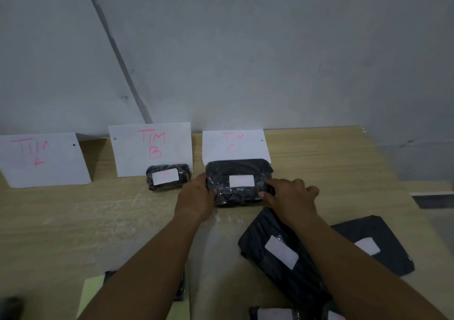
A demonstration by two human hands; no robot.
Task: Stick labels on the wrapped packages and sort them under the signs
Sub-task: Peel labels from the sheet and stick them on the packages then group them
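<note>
The labelled package (239, 182) is sat at 12 o'clock on the table (73, 221), right under the TIM C sign (235, 144) and overlapping its bottom edge a bit. It's held at both ends: the left hand (196, 194) is curled round its 9 o'clock end, and the right hand (292, 194) is pinched on the 3 o'clock end, thumb at the near corner. For a tidy drop it's probably best squared up with the sign, with the label (241, 181) kept facing up, then let go without being dragged. A gap should be kept from the small package (168, 177) under the TIM B sign (149, 147) at 10 o'clock. Spare labelled packages (280, 253) are waiting at 5 o'clock.
</note>
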